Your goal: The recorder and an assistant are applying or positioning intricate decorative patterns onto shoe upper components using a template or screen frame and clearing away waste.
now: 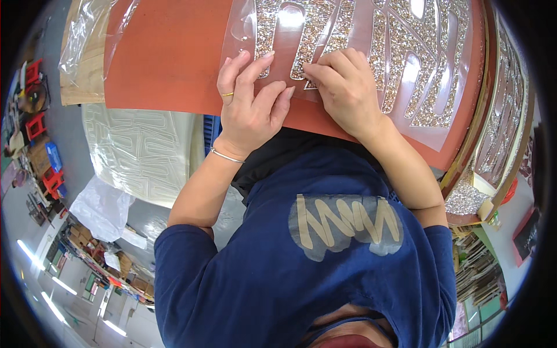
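Observation:
A clear plastic sheet [432,137] bearing glittering rhinestone strips [391,55] lies on an orange-brown mat [168,52]. My right hand [348,87] rests at the sheet's near edge, thumb and index finger pinched together at the lower end of one strip. Whatever sits between those fingertips is too small or hidden to make out. Just left of it, my left hand [252,101] hovers at the sheet's near left part, its fingers curved and apart with nothing visible in them. On that hand are a ring and a thin bracelet [226,155].
Left below the mat hangs a pale sheet with outlined shapes [139,145], beside a white plastic bag [103,206]. At right, a curved tray edge [484,116] holds more rhinestone pieces and loose stones [466,197]. Crinkled clear film [87,40] covers a wooden board at far left.

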Demonstrator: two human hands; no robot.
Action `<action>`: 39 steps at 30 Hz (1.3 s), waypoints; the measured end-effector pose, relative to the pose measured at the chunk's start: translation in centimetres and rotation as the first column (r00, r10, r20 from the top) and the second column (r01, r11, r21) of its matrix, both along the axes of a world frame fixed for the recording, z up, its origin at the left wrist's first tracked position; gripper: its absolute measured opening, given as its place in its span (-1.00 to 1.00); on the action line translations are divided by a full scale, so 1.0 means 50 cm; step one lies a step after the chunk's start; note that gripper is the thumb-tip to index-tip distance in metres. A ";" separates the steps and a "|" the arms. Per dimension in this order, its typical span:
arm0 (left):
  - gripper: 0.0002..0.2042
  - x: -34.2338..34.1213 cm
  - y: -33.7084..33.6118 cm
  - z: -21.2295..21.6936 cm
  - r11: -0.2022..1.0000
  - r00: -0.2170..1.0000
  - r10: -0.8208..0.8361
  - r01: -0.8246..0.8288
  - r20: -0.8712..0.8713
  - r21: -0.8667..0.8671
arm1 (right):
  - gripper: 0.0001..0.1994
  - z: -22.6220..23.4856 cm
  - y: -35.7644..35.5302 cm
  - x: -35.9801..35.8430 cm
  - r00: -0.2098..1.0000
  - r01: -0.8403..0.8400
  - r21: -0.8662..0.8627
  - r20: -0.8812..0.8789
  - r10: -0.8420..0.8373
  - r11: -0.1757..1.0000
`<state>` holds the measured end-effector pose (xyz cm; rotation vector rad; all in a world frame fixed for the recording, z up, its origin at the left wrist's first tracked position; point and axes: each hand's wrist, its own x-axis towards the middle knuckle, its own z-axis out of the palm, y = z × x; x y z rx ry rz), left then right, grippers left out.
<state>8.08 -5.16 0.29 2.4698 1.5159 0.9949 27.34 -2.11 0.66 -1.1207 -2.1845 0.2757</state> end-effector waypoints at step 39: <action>-0.83 -0.054 -0.007 0.016 0.996 0.966 0.063 -0.077 -0.250 -0.045 | -0.76 0.084 -0.029 -0.044 0.827 -0.083 -0.204 0.533 0.181 0.976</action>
